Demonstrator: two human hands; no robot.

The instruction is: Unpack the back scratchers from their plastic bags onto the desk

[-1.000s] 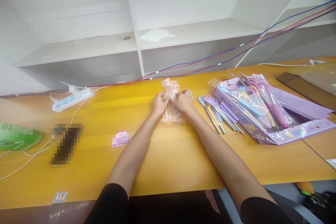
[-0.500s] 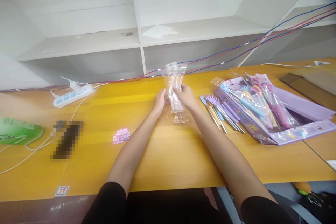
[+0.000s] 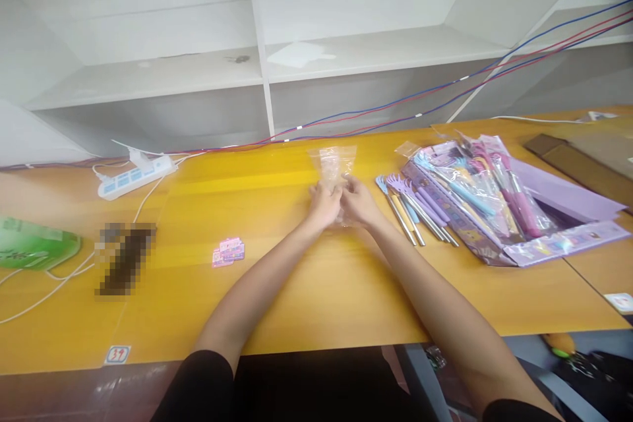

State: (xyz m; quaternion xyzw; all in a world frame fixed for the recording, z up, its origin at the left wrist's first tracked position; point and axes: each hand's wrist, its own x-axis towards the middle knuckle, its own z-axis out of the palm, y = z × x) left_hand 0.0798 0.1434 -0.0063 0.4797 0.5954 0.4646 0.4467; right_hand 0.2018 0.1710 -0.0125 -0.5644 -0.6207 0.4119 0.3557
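Both hands meet at a clear plastic bag (image 3: 337, 161) over the middle of the wooden table. My left hand (image 3: 325, 203) is closed on the bag's left side, and my right hand (image 3: 360, 200) grips its right side. The bag's upper end shows beyond the fingers; its lower part is mostly hidden by the hands. Small pink cards (image 3: 229, 251) lie in a loose pile to the left. On the right, several metal-handled claw-ended sticks (image 3: 418, 210) in blue, yellow and purple lie side by side.
A purple printed box (image 3: 499, 237) with bagged sticks stands at the right. A white power strip (image 3: 137, 177), cords and a green package (image 3: 37, 244) are at the left. Red and blue cables run along the back below white shelves (image 3: 376, 53).
Both hands have come closer together, and the bag has moved down toward me with them. My left hand, earlier beside the bag, now grips it.
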